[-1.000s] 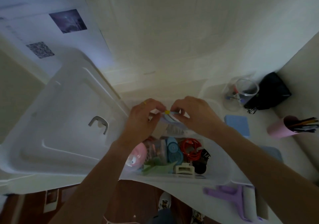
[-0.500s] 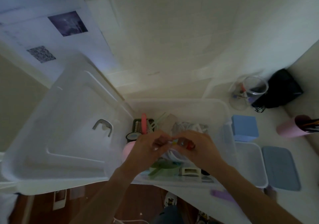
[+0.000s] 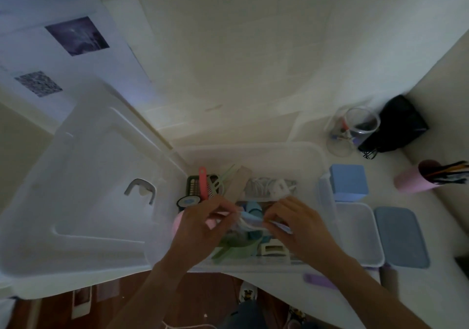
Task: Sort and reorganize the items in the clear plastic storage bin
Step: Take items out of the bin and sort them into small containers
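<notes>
Single head-worn wide-angle view, looking steeply down from above and close over both hands, left hand [image 3: 200,229] and right hand [image 3: 299,227]. Faces the wall beyond them; clear storage bin [image 3: 253,148] directly beneath the grip, floor nearer the wearer.

Both hands — left hand [image 3: 203,229], right hand [image 3: 299,227] — pinch a small packet [image 3: 250,221] over the bin [image 3: 253,148].

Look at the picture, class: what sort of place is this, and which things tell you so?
Probably a desk in a home room or study. A pink cup of pencils stands on the white top beside a glass jar, printed sheets hang on the wall, and two hands sort a clear bin of small household items.
</notes>
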Demonstrator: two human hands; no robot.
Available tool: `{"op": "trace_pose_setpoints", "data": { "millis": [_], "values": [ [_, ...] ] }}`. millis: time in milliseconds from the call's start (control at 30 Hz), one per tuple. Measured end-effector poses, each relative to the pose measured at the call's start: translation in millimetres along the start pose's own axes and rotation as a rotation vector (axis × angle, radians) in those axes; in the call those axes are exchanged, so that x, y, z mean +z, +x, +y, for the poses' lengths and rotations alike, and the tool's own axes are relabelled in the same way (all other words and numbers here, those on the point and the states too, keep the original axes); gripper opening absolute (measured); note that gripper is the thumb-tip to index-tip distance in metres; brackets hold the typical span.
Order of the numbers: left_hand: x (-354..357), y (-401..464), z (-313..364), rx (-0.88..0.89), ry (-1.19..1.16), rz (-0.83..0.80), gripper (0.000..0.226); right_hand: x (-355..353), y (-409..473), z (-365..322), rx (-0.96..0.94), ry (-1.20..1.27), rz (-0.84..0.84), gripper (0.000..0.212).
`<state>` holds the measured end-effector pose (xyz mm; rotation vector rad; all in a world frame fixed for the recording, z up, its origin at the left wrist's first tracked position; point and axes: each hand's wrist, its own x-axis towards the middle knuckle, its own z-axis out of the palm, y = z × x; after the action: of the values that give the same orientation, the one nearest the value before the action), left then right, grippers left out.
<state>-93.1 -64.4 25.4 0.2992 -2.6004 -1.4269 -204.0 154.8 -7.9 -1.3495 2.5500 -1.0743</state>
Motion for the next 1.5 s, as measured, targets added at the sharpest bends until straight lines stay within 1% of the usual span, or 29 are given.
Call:
{"op": "trace_pose_setpoints", "data": {
  "millis": [133, 233, 267, 300, 333, 400, 433, 467, 500, 533, 567, 600, 667, 733, 800, 833, 867, 900, 933, 967, 1000, 1067, 1100, 1200, 1300, 1333, 1400, 1433, 1500],
  "values": [
    [-19, -2, -2, -0.028, -0.046, 0.144, 0.012, -21, -28, 30, 0.038, -0.164, 0.090, 0.018],
    [-16, -4, 6, -0.013, -0.057, 0.150, 0.018, -34, -37, 36, 0.067, -0.243, 0.176, 0.011],
    [-10, -5, 8, -0.026, -0.091, 0.159, 0.019, -35, -38, 33, 0.138, -0.253, 0.223, 0.006],
    [-4, -5, 13, -0.049, -0.153, 0.182, 0.018, -36, -39, 25, 0.262, -0.221, 0.278, 0.006],
    [2, -5, 18, -0.070, -0.202, 0.218, 0.015, -36, -40, 15, 0.435, -0.137, 0.339, 0.016],
    [19, -7, 32, -0.052, -0.232, 0.256, 0.010, -39, -38, -9, 0.801, 0.193, 0.418, 0.039],
    [29, -8, 40, -0.016, -0.237, 0.227, 0.008, -39, -35, -18, 0.981, 0.438, 0.396, 0.046],
    [41, -10, 47, 0.030, -0.229, 0.164, 0.006, -41, -31, -26, 1.117, 0.705, 0.337, 0.048],
    [54, -12, 55, 0.086, -0.199, 0.085, 0.005, -41, -26, -29, 1.199, 0.921, 0.265, 0.047],
    [66, -15, 61, 0.152, -0.153, 0.016, 0.006, -41, -24, -27, 1.222, 1.045, 0.226, 0.042],
    [76, -18, 66, 0.219, -0.113, -0.040, 0.008, -41, -23, -25, 1.210, 1.081, 0.226, 0.034],
    [85, -21, 67, 0.273, -0.089, -0.081, 0.007, -41, -25, -19, 1.169, 1.051, 0.254, 0.033],
    [93, -24, 72, 0.320, -0.082, -0.143, 0.013, -44, -34, -5, 1.087, 0.957, 0.304, 0.054],
    [96, -23, 78, 0.268, -0.099, -0.127, 0.025, -61, -47, 0, 1.029, 0.936, 0.327, 0.064],
    [103, -17, 83, 0.103, -0.068, 0.036, 0.032, -84, -61, 5, 0.960, 0.922, 0.328, 0.063],
    [109, -12, 86, -0.039, -0.094, 0.097, 0.038, -95, -69, 6, 0.923, 0.914, 0.322, 0.061],
    [117, -5, 92, -0.210, -0.200, 0.086, 0.046, -105, -78, 8, 0.888, 0.923, 0.317, 0.058],
    [126, 3, 96, -0.366, -0.362, 0.018, 0.053, -115, -86, 9, 0.863, 0.936, 0.311, 0.055],
    [137, 10, 100, -0.473, -0.508, -0.074, 0.056, -124, -94, 11, 0.847, 0.947, 0.297, 0.052],
    [149, 14, 105, -0.514, -0.579, -0.163, 0.053, -132, -102, 13, 0.837, 0.956, 0.276, 0.050],
    [161, 14, 109, -0.487, -0.573, -0.230, 0.042, -137, -111, 16, 0.835, 0.956, 0.263, 0.048],
    [191, 10, 120, -0.414, -0.491, -0.266, 0.018, -146, -127, 29, 0.873, 0.918, 0.286, 0.041],
    [209, 6, 124, -0.418, -0.458, -0.256, 0.016, -148, -136, 37, 0.920, 0.893, 0.313, 0.036],
    [268, -4, 124, -0.490, -0.405, -0.254, 0.021, -145, -172, 73, 1.075, 0.844, 0.360, 0.026],
    [325, -8, 118, -0.525, -0.326, -0.259, 0.020, -137, -200, 111, 1.171, 0.764, 0.396, 0.023],
    [339, -6, 117, -0.543, -0.331, -0.253, 0.020, -137, -206, 126, 1.196, 0.743, 0.424, 0.024],
    [360, 3, 114, -0.615, -0.411, -0.224, 0.032, -140, -211, 155, 1.243, 0.750, 0.473, 0.026],
    [366, 9, 111, -0.623, -0.418, -0.213, 0.036, -143, -213, 171, 1.259, 0.766, 0.486, 0.028],
    [374, 20, 104, -0.545, -0.324, -0.186, 0.036, -151, -213, 203, 1.270, 0.785, 0.484, 0.032]
  ]
}}
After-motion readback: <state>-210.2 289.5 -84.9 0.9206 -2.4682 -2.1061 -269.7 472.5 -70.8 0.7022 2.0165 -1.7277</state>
